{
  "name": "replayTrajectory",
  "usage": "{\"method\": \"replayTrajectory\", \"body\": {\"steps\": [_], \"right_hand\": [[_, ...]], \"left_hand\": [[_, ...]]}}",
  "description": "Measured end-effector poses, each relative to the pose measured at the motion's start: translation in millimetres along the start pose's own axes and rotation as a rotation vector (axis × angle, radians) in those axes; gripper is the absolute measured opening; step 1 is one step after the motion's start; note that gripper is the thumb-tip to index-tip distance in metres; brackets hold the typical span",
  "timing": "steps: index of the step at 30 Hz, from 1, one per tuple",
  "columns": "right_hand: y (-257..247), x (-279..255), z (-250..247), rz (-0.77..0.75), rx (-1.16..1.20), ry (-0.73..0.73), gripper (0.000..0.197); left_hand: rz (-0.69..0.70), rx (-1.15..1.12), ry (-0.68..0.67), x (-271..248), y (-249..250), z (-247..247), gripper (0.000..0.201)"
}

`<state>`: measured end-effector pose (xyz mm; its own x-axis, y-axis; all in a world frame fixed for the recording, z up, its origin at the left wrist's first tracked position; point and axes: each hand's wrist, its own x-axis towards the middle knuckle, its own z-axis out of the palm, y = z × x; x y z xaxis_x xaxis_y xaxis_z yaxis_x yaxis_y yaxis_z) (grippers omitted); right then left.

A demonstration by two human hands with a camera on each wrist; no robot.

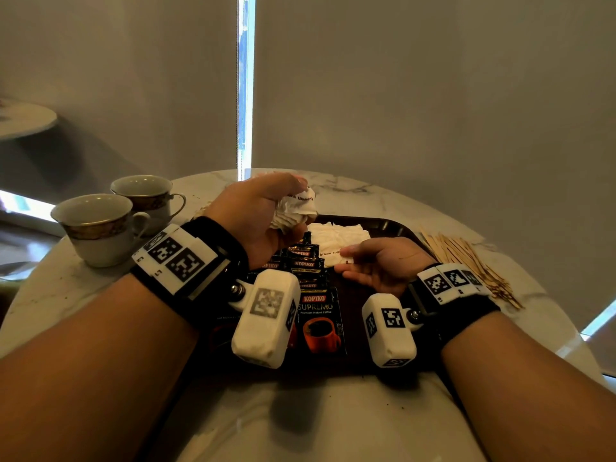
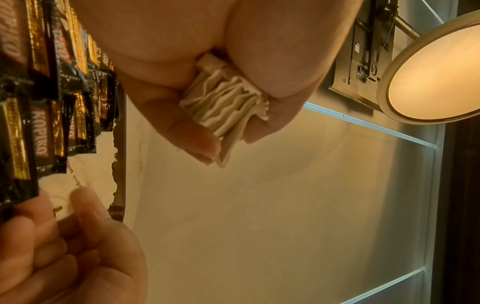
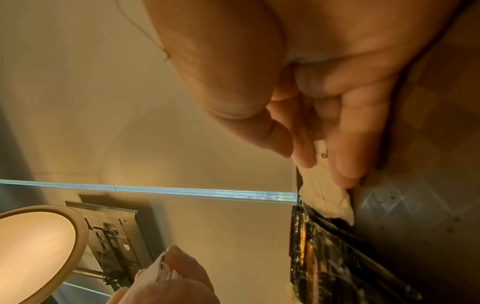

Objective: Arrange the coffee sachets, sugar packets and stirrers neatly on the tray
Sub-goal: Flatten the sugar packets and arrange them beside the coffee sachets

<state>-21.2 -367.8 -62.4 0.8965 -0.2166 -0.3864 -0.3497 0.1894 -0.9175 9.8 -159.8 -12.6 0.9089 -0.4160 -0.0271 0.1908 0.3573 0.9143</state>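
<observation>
We judge ourselves roughly midway. The sachets (image 1: pixel 308 275) already lie in an overlapping row down the tray (image 1: pixel 390 225), and some sugar packets (image 1: pixel 340 240) rest flat at its far end. Our left hand (image 1: pixel 256 218) is curled around a stack of packets (image 2: pixel 226 107) held above the tray, waiting to be laid down. Our right hand (image 1: pixel 383 265) pinches the near edge of a flat packet (thumb and fingertips on it). The stirrers (image 1: pixel 466 261) lie loose on the table (image 1: pixel 366 411), right of the tray, not yet moved.
</observation>
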Motion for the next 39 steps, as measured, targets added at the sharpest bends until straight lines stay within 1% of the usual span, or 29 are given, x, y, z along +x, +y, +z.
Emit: {"method": "replayTrajectory", "body": {"steps": [2,7,14,18,23,28,32,39], "right_hand": [[-0.3,-0.5,-0.2,-0.003,-0.010,-0.002,0.021],[-1.2,-3.4,0.5,0.005,-0.054,-0.015,0.025],[-1.0,-2.1,-0.7,-0.029,-0.102,0.015,0.026],[-0.5,-0.1,0.0,-0.026,-0.084,0.018,0.025],[-0.6,0.5,0.9,-0.024,-0.091,0.012,0.028],[-0.5,-1.6,1.6,-0.031,-0.076,-0.001,0.031],[-0.9,-2.9,0.5,-0.033,-0.056,0.006,0.031],[-1.0,-2.4,-0.4,-0.043,-0.034,0.016,0.034]], "left_hand": [[-0.001,0.004,0.000,-0.2,0.0,0.0,0.023],[-0.001,0.005,0.005,-0.9,-0.1,0.0,0.023],[-0.009,-0.003,0.004,0.0,-0.3,-0.1,0.024],[-0.009,-0.010,-0.014,-1.3,0.6,1.0,0.015],[0.001,-0.012,0.007,-2.5,0.3,2.4,0.009],[-0.010,-0.003,-0.002,-1.5,-0.3,0.8,0.019],[-0.007,-0.014,-0.008,-2.5,0.1,1.8,0.013],[-0.009,-0.024,0.000,-2.4,1.5,1.0,0.014]]}}
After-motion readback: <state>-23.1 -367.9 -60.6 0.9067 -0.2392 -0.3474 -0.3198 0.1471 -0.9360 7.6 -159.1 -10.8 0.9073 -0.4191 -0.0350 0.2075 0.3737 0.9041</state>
